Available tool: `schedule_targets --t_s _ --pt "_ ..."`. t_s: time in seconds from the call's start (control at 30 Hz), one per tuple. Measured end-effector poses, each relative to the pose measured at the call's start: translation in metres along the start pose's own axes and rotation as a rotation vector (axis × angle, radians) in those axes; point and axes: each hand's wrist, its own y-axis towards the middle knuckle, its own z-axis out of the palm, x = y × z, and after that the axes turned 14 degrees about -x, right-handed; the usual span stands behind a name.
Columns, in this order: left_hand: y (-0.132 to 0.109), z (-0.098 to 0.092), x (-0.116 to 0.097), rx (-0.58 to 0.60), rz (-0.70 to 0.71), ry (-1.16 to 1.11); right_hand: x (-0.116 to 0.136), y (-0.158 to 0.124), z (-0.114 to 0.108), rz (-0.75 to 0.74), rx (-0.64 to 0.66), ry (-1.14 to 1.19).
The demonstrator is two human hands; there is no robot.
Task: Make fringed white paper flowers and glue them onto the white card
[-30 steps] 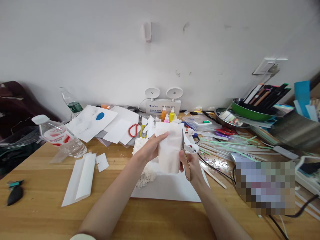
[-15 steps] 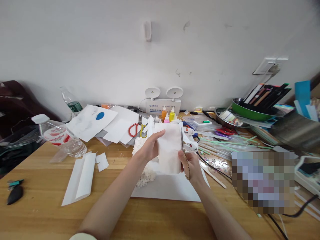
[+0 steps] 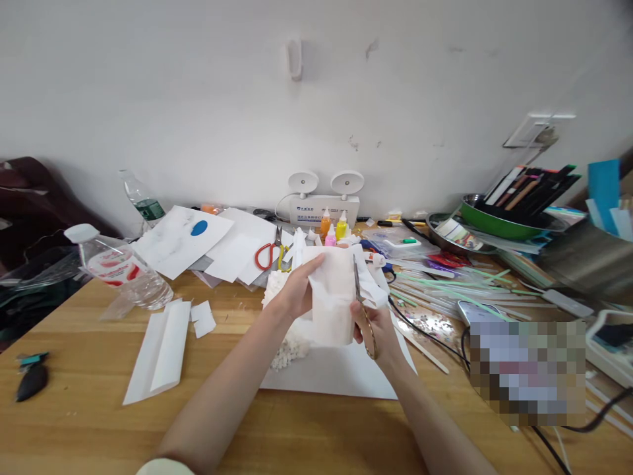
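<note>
My left hand (image 3: 302, 288) pinches a folded white tissue (image 3: 332, 310) at its left side, thumb on top. In my right hand (image 3: 380, 333) is a pair of scissors (image 3: 366, 316) with gold-coloured handles, its blades pointing up along the tissue's right edge. Fingers of the right hand also lie close to that edge. Under both hands lies a white sheet (image 3: 341, 376) bearing a heap of small white scraps (image 3: 288, 353). A strip of tissue hangs to the right of the blades.
Red-handled scissors (image 3: 267, 254) and white papers (image 3: 242, 241) lie behind on the left. A water bottle (image 3: 133, 280) leans at the left, near a folded paper (image 3: 161, 353). Small paint bottles (image 3: 341, 226) stand at the back. Plastic sticks (image 3: 445, 293) and a black cable (image 3: 435, 343) crowd the right.
The scissors have shifted slightly left and tilted along the tissue's edge. The tissue has creased, and a loose white piece shows right of the blades. The left hand stays nearly still.
</note>
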Motion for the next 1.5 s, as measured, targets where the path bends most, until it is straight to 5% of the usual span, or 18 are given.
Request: schedule_targets --t_s 0.53,0.8,1.37,1.5 --pt "-0.002 0.003 -0.002 0.036 0.069 -0.029 0.007 -0.001 0.001 0.004 0.055 -0.011" --pt "-0.002 0.005 -0.001 0.146 0.107 -0.067 0.008 -0.001 0.001 0.040 0.078 -0.053" --pt "0.000 0.008 0.013 0.004 -0.004 -0.121 0.007 0.000 -0.001 0.008 -0.031 0.027" --pt "0.003 0.003 0.004 0.062 0.184 -0.062 0.006 0.002 -0.004 -0.044 -0.038 -0.004"
